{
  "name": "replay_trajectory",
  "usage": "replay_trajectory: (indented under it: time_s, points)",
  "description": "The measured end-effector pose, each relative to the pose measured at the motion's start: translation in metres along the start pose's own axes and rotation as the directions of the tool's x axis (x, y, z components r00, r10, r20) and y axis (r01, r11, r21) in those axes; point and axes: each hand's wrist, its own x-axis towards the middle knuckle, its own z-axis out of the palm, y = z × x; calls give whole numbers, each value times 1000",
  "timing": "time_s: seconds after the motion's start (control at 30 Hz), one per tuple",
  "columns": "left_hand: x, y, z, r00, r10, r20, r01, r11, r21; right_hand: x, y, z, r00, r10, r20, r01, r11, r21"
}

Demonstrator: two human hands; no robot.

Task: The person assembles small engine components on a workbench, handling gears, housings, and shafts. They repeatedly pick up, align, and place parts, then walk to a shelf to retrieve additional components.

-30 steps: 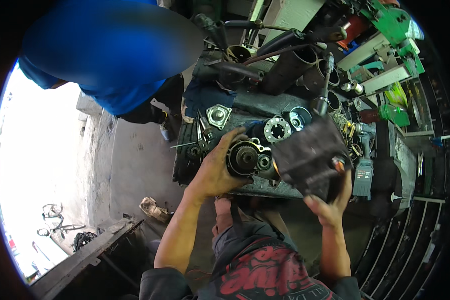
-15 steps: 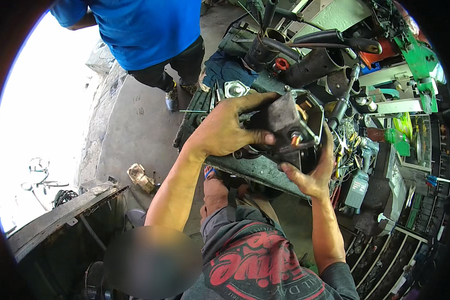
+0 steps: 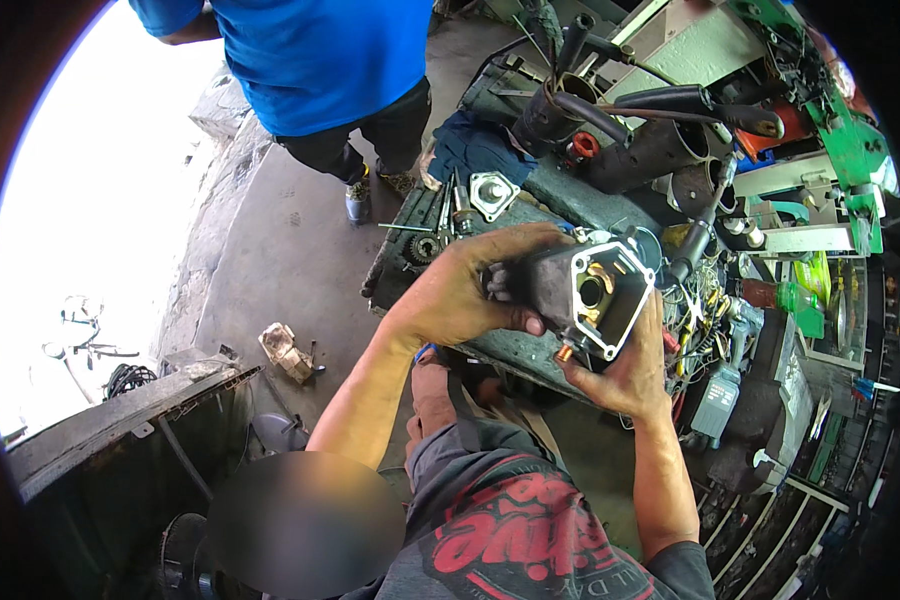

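Above the near edge of the bench (image 3: 525, 358), my two hands hold a dark metal housing (image 3: 553, 283). Its open, bright-rimmed end is tilted up, showing copper contacts inside, and a copper-coloured stud sticks out low on its side. My left hand (image 3: 460, 290) is closed round the housing's left side, thumb along the lower edge. Fingers of my right hand (image 3: 625, 378) wrap its right side, partly hidden behind it, with the thumb near the copper stud. Beyond my left hand, a pale metal cover (image 3: 493, 196) lies on the bench near a small gear (image 3: 425, 248).
A person in a blue shirt (image 3: 320, 65) stands beyond the bench at far left. Dark cloth (image 3: 482, 150), metal tubes (image 3: 660, 158) and a red ring-shaped part (image 3: 582, 147) lie at the back. Tangled wires (image 3: 705, 310) and a grey bottle (image 3: 716, 400) are to the right.
The housing has been turned in my hands, so its open end and inner copper contacts face me more. The view has shifted slightly, and the cover and gear are less hidden.
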Motion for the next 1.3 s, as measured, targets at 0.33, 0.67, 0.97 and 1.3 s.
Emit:
replay_trajectory:
  time_s: [0.33, 0.67, 0.97, 1.3]
  points:
    - [6, -30, 9, 992, 117, -36, -119, 992, -52, 2, -12, 3, 996, 77, -53, -69, 987, 143]
    - [7, -28, 12, 999, -36, -37, 27, 974, -226, 4, -11, 1, 998, 63, -27, -60, 992, 112]
    - [5, -30, 13, 1000, 14, -14, -17, 981, -194, 32, -55, -54, 995, 89, -54, -78, 981, 179]
    - [-5, -62, 17, 985, 111, -134, -82, 975, 205, 87, -84, -50, 966, -68, 249, 110, 981, -160]
